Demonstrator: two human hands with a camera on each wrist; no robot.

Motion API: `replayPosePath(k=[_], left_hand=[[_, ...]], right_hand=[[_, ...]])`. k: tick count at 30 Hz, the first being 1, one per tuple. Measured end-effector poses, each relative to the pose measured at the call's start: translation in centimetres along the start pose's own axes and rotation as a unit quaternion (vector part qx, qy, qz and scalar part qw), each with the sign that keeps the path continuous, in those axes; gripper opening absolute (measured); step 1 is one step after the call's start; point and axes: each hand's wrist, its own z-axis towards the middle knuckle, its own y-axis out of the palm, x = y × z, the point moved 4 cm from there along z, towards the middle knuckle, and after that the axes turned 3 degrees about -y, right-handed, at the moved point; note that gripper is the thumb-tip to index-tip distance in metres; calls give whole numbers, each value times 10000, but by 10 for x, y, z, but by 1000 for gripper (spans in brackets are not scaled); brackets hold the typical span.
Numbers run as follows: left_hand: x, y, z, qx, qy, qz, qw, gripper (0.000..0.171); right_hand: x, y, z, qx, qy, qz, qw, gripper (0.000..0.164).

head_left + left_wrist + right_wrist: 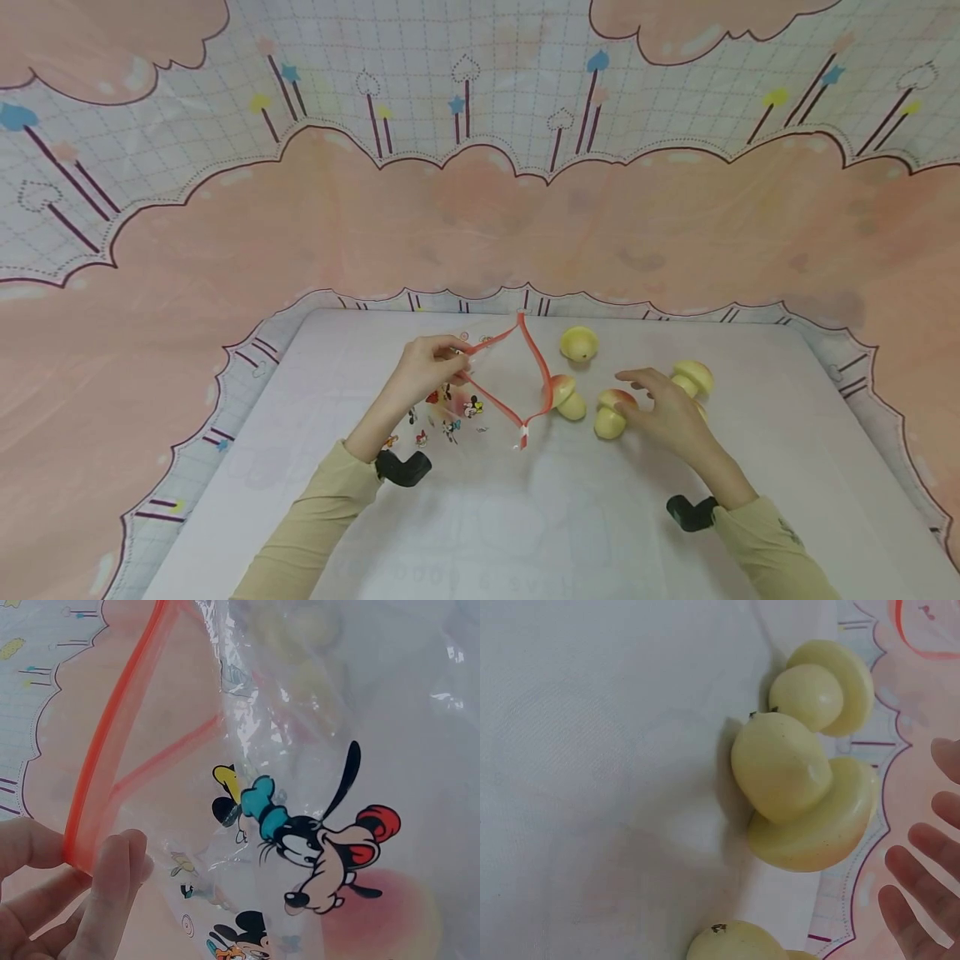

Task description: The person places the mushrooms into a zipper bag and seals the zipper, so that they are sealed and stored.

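My left hand [432,367] pinches the side of the mouth of a clear zip bag [497,412] printed with cartoon characters. The bag's red zip strips [101,742] stand spread apart in a diamond. A round red-and-yellow thing [397,922] shows through the plastic. My right hand [670,414] hovers with loosely extended fingers beside a toy mushroom [610,423] that has a pale yellow stem and reddish cap. In the right wrist view its fingers [919,874] are apart, holding nothing, with a mushroom [784,769] lying to their left.
Further toy mushrooms lie on the white table [600,517]: one mushroom [579,343] at the back, one mushroom [572,404] by the bag's mouth. Beyond my right hand is another mushroom [693,377], with one more partly hidden by the hand. A patterned cloth [480,225] rises behind the table.
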Motion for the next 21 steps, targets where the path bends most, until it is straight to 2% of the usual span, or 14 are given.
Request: replayPosePath(k=[10,21], left_hand=[[2,0,0,36,-3,55,10000,25],[0,0,-1,22,1,48,10000,26]], right_hand=[[5,5,5,-88,-33,136,9999,42],[15,14,10,-247,6,43,9997,45]])
